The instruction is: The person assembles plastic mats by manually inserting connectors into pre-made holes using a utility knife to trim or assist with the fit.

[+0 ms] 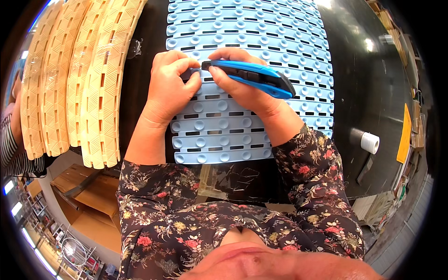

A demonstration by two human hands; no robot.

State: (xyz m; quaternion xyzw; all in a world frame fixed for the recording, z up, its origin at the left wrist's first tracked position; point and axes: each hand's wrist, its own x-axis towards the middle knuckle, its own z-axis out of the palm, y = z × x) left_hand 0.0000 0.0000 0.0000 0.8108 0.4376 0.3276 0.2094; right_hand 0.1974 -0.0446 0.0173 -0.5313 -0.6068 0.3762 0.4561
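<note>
Right hand (242,86) gripping blue utility knife (254,75), tip at the left hand (173,84), whose fingers pinch shut at the blade end. Both rest on pale blue slotted mat (261,42) on black worktop (368,93); beige mats (79,79) lie left.

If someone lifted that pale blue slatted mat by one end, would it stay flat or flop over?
The blue mat would probably flop: it is made of many narrow linked strips with slots between them, so it likely bends at each joint. It looks like moulded plastic, so probably light for its size. Its rounded bumps might help it grip the dark table when pushed.
</note>
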